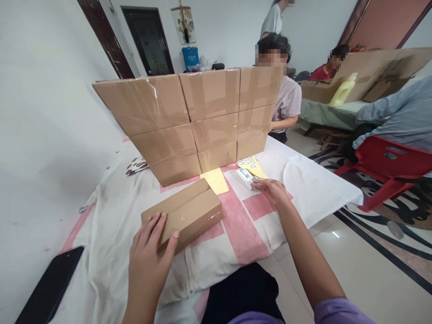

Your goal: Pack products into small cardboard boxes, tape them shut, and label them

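A flat cardboard box (189, 211) lies on the white and pink cloth (249, 225) in front of me. My left hand (150, 252) rests on the box's near corner, fingers laid over its top and thumb against its side. My right hand (272, 189) reaches forward to a small white object (245, 177) beside yellow sheets (216, 180), fingertips touching it. One of the sheets (251, 165) carries small printed labels. Whether the right hand grips the white object is unclear.
A wall of stacked taped cardboard boxes (202, 121) stands at the far side of the cloth. A black phone (50, 288) lies at the near left. Other people sit beyond the boxes. A red plastic chair (388, 166) stands to the right on the tiled floor.
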Available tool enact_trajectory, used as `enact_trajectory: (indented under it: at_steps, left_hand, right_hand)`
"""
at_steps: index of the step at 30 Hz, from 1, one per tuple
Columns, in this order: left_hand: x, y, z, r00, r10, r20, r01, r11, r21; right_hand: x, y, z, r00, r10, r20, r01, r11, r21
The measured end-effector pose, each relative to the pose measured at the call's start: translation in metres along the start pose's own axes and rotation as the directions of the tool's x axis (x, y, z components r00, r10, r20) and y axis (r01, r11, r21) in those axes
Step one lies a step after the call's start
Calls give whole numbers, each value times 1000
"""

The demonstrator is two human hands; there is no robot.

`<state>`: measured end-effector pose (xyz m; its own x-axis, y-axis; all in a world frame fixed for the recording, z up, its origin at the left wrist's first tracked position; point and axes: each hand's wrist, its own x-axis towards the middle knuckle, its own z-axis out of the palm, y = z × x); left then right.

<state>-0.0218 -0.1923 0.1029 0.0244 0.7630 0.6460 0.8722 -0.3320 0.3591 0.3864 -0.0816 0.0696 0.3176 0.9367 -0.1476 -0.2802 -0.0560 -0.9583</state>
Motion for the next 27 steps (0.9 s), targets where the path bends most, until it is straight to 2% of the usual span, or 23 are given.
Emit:
enact_trajectory:
  at_steps: [13,22,27]
  left_hand:
    - [0,0,0,1000,21,-23,-22,1000,-5]
    - [2,1,1,999,29,-30,-29,999,-12]
    - [2,4,0,1000,12,-21,-12,1000,6]
  right_hand:
    - [-11,2,-7,993,-110,-47,115,987,113]
    - [-6,-6,-13,996,-83,-9,84,990,112]
    - [-5,-5,-14,988,-149,37,142,979,145]
